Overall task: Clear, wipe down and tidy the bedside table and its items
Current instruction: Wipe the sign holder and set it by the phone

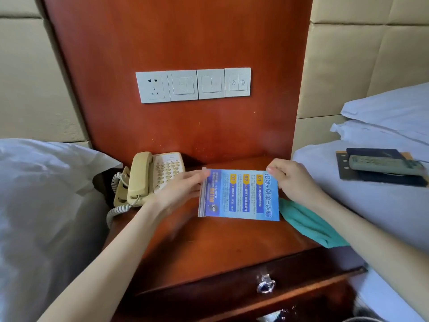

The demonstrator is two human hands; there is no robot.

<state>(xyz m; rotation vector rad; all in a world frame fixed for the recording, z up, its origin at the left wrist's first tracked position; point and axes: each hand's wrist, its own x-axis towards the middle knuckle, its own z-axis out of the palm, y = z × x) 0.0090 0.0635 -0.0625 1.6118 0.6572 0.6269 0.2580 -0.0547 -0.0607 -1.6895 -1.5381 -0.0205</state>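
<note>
Hands share the blue notice card (239, 195) in the head view: left hand (183, 189) pinches its left end, right hand (293, 180) its right end, card held over the middle of the bedside table (209, 247), long axis running left to right between the grips. Phone (151, 176) sits at the table's back-left corner, green cloth (308, 224) drapes its right edge under the right wrist. Remote (385, 165) lies on the bed, nearer the right hand; card likely goes down next.

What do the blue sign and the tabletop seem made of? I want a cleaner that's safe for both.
Blue sign: likely printed paper inside a clear rigid plastic holder; a transparent edge shows on its left side. Tabletop: reddish-brown wood or veneer with a glossy finish, judging by its soft sheen.
</note>
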